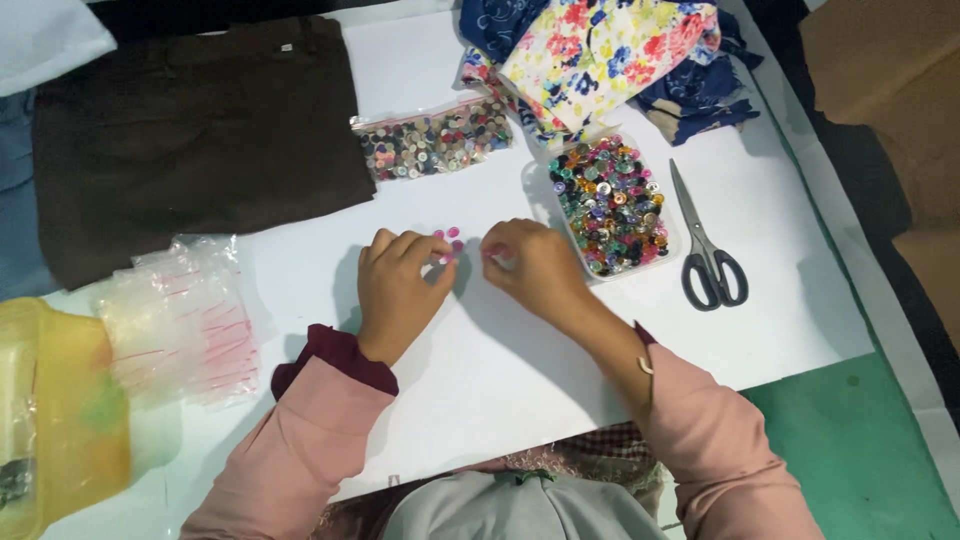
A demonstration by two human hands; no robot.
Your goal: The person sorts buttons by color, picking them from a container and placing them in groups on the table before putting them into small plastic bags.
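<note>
My left hand (398, 285) rests on a white sheet (500, 370), fingers curled around a few small pink buttons (450, 240) lying at its fingertips. My right hand (530, 265) sits just to the right, fingers bent down and pinching something small that I cannot make out. Both hands are close together, near the middle of the sheet. A clear tray (675, 243) full of mixed coloured buttons stands right of my right hand.
A clear bag of buttons (432, 140) lies behind the hands. Grey-handled scissors (705, 245) lie right of the tray. Dark brown folded cloth (190, 140) is at back left, floral fabric (610, 55) at back right, small plastic bags (185, 320) and a yellow container (60, 410) on the left.
</note>
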